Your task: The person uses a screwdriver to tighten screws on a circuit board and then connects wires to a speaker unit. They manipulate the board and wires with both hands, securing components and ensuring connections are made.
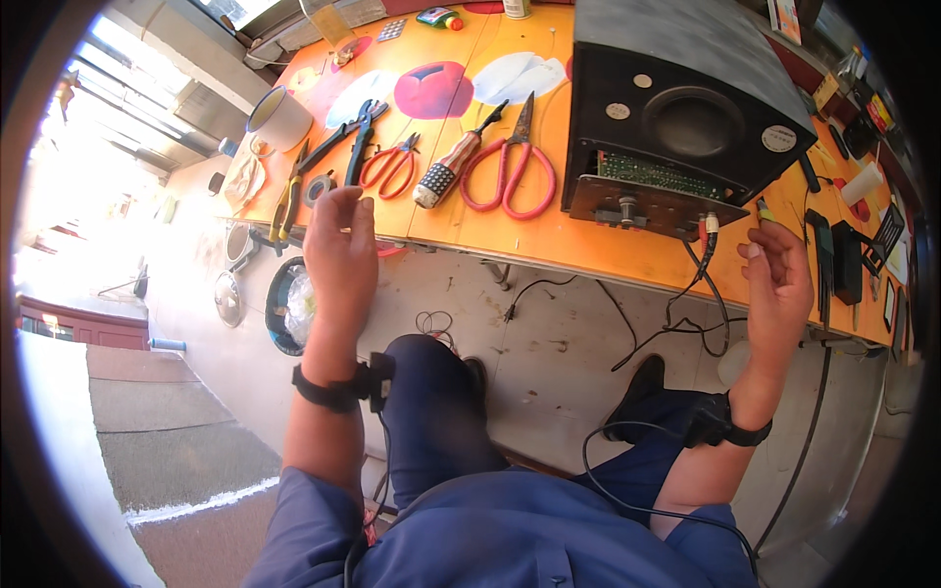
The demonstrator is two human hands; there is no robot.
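My left hand (340,240) hovers at the table's front edge, fingers loosely bent and nothing visible in them. Close to it are a grey tape roll (318,188), yellow-and-black pliers (286,203) and dark-blue-handled pliers (361,142). My right hand (781,279), half curled and seemingly holding nothing, is just right of a black speaker box (627,108). The box's metal panel (627,201) is tilted outward at the bottom, baring a green circuit board (659,176). Cable plugs (710,227) sit in the panel's right end.
Small red-handled snips (391,169), a screwdriver with a patterned handle (446,171) and large red-handled scissors (510,174) lie mid-table. A white pot (279,120) stands at left. Black cables (676,326) hang below the edge. A lined bin (291,306) is on the floor.
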